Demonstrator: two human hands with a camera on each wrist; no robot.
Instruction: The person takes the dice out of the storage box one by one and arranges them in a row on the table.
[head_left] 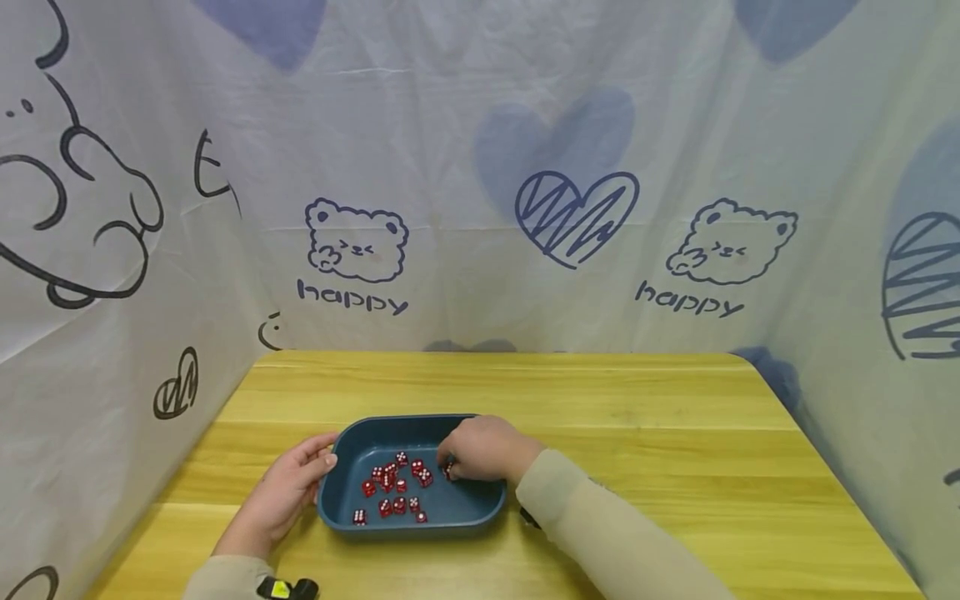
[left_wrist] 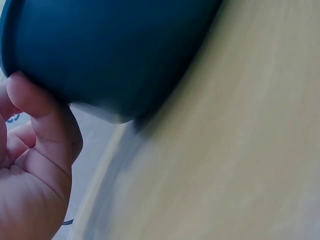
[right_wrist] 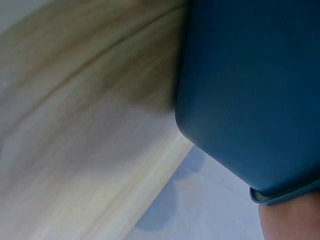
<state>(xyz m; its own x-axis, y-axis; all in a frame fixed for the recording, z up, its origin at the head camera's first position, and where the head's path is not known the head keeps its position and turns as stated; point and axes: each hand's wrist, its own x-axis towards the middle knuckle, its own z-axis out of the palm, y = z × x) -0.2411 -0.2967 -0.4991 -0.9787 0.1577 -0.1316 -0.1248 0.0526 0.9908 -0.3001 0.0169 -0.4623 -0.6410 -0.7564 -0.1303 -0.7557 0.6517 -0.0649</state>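
Note:
A dark blue tray stands on the yellow wooden table, holding several red dice with white pips. My right hand reaches into the tray's right half, its fingers curled down and pinching a red die. My left hand lies on the table with its fingertips against the tray's left wall. In the left wrist view one finger touches the tray's outer wall. The right wrist view shows only the tray's outside and a sliver of my hand.
A white cloth printed with bears and hearts closes in the table at the back and both sides. Bare tabletop spreads to the right and behind the tray. A small black and yellow device sits at my left wrist.

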